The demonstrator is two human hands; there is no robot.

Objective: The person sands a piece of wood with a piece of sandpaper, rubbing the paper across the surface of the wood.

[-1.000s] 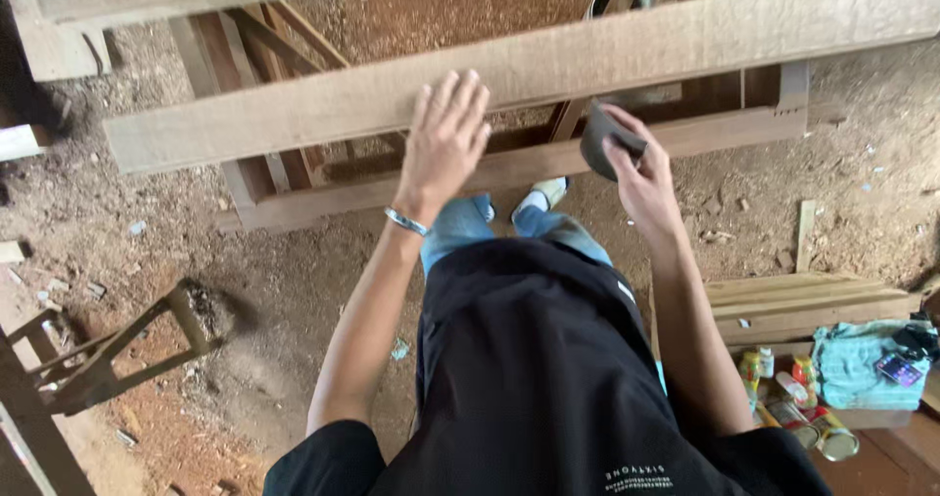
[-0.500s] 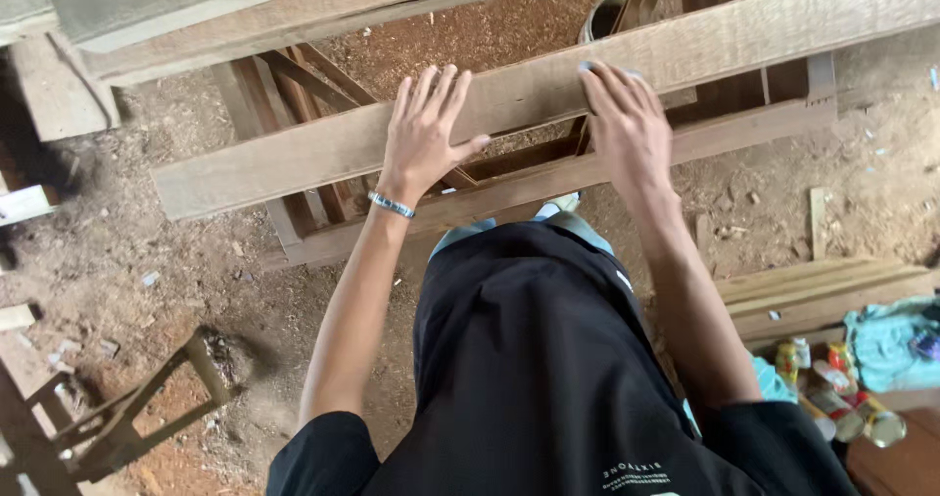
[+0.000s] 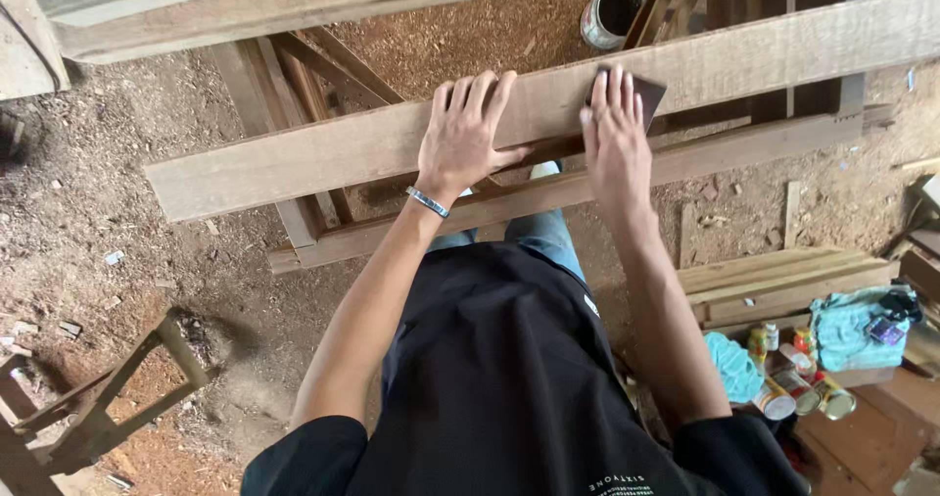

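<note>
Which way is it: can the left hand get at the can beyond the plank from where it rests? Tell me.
Probably yes. The left hand lies flat on the plank; the can stands on the ground beyond, open from above, though low and nearer the right hand.

Raw matt wood plank w/ rough grain, dark matt sandpaper, shiny metal bracelet, sawdusty dirt floor.
</note>
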